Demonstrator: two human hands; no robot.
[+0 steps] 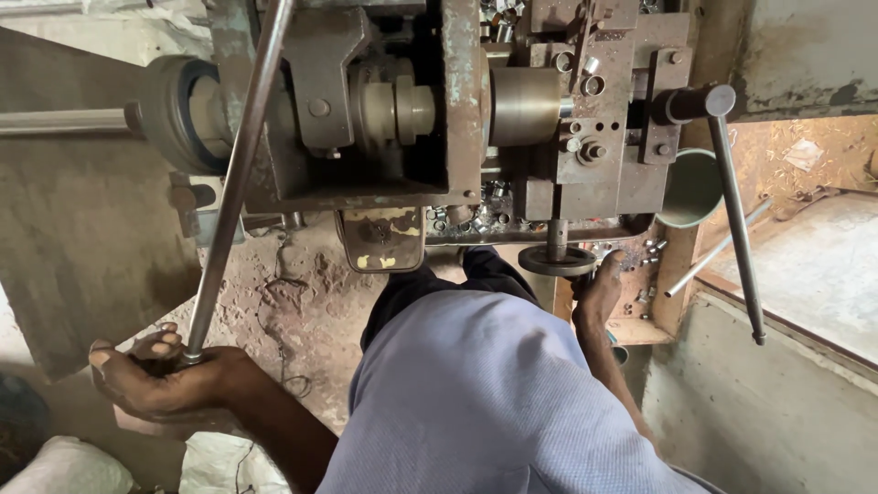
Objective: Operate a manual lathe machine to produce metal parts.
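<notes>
Dusty reddish dirt floor (302, 302) beside a grey concrete wall (759, 412), daylight.

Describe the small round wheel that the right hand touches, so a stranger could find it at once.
Start at the big rusty grey metal machine. Under its right half a short shaft hangs down, ending in a small dark round metal handwheel, touched by the right hand. Unlike the long thin levers nearby, it is a flat disc.

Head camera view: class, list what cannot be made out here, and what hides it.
- Long steel lever rod: top cut off by frame edge.
- Right hand at small round handwheel: fingers hidden behind wheel.
- Left hand: palm hidden by curled fingers.
</notes>
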